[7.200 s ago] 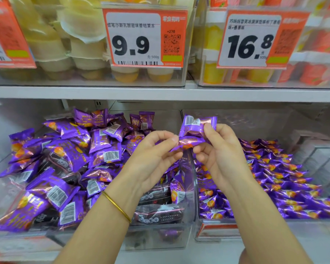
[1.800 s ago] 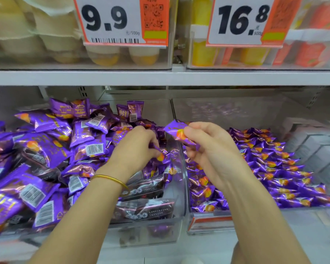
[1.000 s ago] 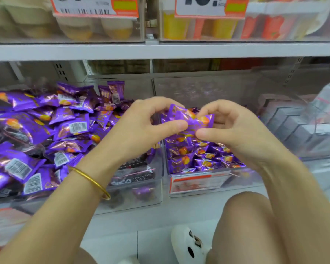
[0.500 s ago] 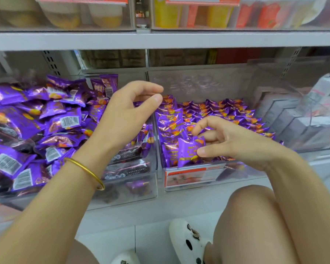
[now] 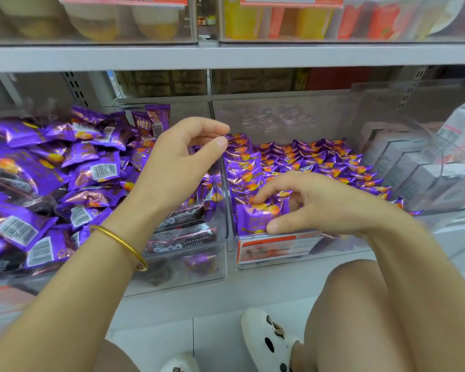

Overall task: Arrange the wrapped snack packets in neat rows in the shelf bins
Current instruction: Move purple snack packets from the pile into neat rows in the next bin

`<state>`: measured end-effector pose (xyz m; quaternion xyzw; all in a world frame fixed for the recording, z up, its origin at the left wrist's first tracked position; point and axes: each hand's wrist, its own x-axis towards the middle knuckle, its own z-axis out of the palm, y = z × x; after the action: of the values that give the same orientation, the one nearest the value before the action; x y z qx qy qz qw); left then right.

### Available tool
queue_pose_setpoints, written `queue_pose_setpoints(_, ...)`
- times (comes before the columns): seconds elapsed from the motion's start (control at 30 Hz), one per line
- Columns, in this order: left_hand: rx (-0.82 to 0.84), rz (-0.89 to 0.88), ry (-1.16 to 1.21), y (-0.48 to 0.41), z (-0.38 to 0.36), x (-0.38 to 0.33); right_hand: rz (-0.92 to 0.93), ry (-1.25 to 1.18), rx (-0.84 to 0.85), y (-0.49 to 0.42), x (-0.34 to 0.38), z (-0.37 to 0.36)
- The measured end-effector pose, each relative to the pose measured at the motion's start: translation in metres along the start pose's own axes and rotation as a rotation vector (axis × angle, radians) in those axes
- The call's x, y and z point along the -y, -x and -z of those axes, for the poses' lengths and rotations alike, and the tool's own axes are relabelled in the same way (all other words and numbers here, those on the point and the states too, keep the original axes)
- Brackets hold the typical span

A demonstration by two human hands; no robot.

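Observation:
Two clear bins sit side by side on the lower shelf. The left bin (image 5: 188, 267) holds a jumbled heap of purple snack packets (image 5: 91, 170). The right bin (image 5: 301, 253) holds smaller purple packets in rows (image 5: 322, 162). My right hand (image 5: 325, 208) pinches one purple packet (image 5: 258, 218) between thumb and fingers, standing it against the right bin's front wall. My left hand (image 5: 177, 162) hovers over the divider between the bins, its fingers loosely curled and holding nothing; a gold bangle is on that wrist.
A shelf board (image 5: 226, 56) runs overhead with tubs of jelly cups above it. White boxes (image 5: 414, 167) fill a clear bin at the right. My bare knee (image 5: 373, 304) and a white shoe (image 5: 269, 342) are below the shelf edge.
Both hands held a packet over the right bin a second ago. The left hand has let go and stayed raised; the right hand has lowered the packet to the bin's front.

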<state>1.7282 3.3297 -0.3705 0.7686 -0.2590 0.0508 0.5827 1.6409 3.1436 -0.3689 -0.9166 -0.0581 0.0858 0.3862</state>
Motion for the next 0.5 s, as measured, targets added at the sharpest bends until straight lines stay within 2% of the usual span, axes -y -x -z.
queue_pose_setpoints(0.17, 0.0, 0.007, -0.003, 0.0, 0.003, 0.0, -0.046, -0.075, -0.033, -0.001, -0.007, -0.002)
queue_pose_setpoints(0.37, 0.0, 0.01, -0.018, 0.001, 0.002, 0.0, -0.04, -0.022, -0.012, -0.004, 0.0, -0.011)
queue_pose_setpoints(0.5, -0.001, 0.016, -0.018, 0.002, 0.003, 0.001, -0.06, -0.1, -0.053, -0.002, 0.0, -0.011)
